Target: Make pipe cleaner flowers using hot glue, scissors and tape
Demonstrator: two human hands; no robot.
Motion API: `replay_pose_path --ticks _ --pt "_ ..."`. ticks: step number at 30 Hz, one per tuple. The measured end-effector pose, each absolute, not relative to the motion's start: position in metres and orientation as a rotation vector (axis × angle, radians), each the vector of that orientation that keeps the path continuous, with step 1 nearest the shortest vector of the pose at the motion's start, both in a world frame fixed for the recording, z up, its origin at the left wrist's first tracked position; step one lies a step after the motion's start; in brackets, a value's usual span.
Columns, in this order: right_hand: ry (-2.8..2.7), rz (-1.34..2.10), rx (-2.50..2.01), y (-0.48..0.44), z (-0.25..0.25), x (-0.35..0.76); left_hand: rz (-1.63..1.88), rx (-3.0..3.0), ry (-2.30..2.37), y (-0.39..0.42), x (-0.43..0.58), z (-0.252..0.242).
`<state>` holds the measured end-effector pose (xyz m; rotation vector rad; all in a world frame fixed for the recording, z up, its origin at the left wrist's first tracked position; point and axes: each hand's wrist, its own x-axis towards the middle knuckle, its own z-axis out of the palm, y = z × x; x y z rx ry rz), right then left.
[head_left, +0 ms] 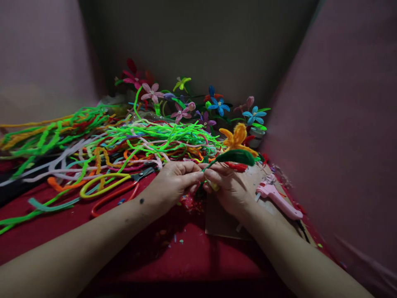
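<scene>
Over the left edge of the cardboard (221, 221), the left hand (175, 182) had its thumb and fingers pinched on a thin green stem (209, 164), and the right hand (231, 188) was closed on it just beside; the fingers hid exactly how each grip met it. The stem ran up to a dark green leaf (238, 157), which leaned out over the cardboard, with an orange flower (237, 138) just behind it. Whether flower and leaf shared one stem could not be told.

The likeliest trouble seemed to be the leaf twisting out of place, caused by so small a pinch on a thin stem, or by the two grips turning unevenly. Too hard a squeeze might have kinked the stem.

The pink glue gun (281, 200) lay on the right part of the cardboard, near the right forearm. If it was hot, which did not show, an outward swing of that arm risked a burn, or a knock sending the gun off the cardboard.

Left of the cardboard, scissors (138, 176) lay beside tangled pipe cleaners (161, 134), whose loose ends could have snagged the work. Small scraps (190, 203) on the red worktop (149, 265), just left of the cardboard, might have clung to the fuzz.
</scene>
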<state>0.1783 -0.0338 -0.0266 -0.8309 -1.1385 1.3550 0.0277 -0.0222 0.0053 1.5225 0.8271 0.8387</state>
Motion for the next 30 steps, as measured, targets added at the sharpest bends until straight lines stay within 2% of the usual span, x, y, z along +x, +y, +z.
replay_pose_path --ticks 12,20,23,30 --pt "-1.054 1.502 -0.726 -0.036 -0.022 0.18 0.688 1.028 0.52 -0.015 0.024 -0.008" --pt "-1.053 1.531 -0.653 -0.039 -0.019 0.178 0.538 1.041 0.393 -0.013 0.02 -0.011" --pt "-1.044 1.463 -0.701 -0.037 -0.021 0.18 0.612 1.276 0.535 -0.016 0.023 -0.004" --pt "-0.989 1.3 -0.892 -0.034 -0.027 0.18 1.087 2.352 0.922 -0.019 0.025 -0.012"
